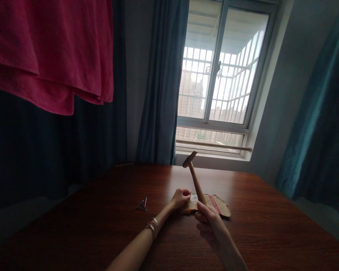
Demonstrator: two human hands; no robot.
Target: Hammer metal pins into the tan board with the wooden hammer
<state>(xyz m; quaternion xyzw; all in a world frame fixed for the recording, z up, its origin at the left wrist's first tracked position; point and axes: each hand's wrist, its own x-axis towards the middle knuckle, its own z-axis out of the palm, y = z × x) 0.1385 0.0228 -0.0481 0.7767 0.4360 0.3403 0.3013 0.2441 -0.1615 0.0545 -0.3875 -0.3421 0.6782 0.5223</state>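
My right hand (210,219) is wrapped round the wooden handle of a hammer (197,182). The hammer is raised, its metal head up and tilted toward the window. Beyond and to the left, my left hand (181,198) is closed in a pinch at the left end of a patterned, cardboard-like piece (222,207). A thin tip, seemingly a nail, shows at its fingertips; the rest is hidden. The piece lies flat on the table, printed with dots and a red band, and its right edge is notched. My right hand and the handle cover part of it.
Several loose metal nails (142,205) lie on the brown wooden table (115,229), left of my left hand. A pink cloth (53,56) hangs at upper left before dark blue curtains (161,82). Behind the table is a window (237,67) with bars outside.
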